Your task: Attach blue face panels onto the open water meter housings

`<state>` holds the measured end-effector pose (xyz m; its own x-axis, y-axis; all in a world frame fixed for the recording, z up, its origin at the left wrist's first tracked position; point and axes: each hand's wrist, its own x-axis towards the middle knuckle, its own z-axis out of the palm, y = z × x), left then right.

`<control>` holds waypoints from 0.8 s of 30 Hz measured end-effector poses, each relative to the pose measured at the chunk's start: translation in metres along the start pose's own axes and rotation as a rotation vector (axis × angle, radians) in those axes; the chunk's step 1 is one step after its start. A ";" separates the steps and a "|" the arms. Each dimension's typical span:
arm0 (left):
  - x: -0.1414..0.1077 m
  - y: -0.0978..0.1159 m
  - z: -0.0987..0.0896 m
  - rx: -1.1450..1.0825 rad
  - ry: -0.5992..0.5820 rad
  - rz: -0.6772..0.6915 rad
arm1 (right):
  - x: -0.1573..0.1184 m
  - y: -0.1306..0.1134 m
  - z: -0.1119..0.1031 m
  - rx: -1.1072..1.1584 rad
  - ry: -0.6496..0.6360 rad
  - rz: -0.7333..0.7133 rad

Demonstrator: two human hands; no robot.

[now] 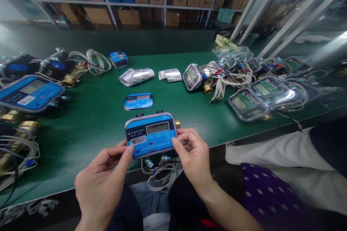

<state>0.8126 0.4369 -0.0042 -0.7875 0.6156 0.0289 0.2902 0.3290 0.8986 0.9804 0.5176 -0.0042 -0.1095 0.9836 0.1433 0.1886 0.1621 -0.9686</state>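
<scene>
Both hands hold a blue-faced meter (159, 130) at the front edge of the green table, its display facing up toward me. My left hand (105, 173) grips its lower left corner, thumb on the face by a small barcode label. On the right side, my right hand (193, 155) pinches the edge with the thumb on the face. A brass fitting (178, 123) sticks out at the meter's right. Below it hangs a coiled white cable (162, 177). Just beyond lies a loose blue face label (138, 101), flat on the table.
Blue-faced meters (29, 94) with brass fittings and cables crowd the left. To the right stand several meters with bare circuit boards (248, 104). Rolled silver sheets (137, 76) and a stack of blue labels (118, 59) lie farther back. Another person's sleeve (260, 151) is at right.
</scene>
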 end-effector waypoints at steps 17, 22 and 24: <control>-0.001 0.004 0.001 0.085 0.047 -0.005 | -0.002 0.004 0.000 0.029 -0.021 0.016; -0.001 0.004 0.001 0.087 0.036 -0.002 | -0.001 0.003 0.001 0.022 -0.019 0.004; 0.000 0.004 0.001 0.079 0.024 -0.001 | 0.000 0.003 0.001 0.018 -0.017 -0.001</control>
<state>0.8145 0.4388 -0.0006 -0.8003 0.5983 0.0390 0.3304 0.3857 0.8614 0.9802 0.5176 -0.0072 -0.1263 0.9820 0.1407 0.1711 0.1613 -0.9720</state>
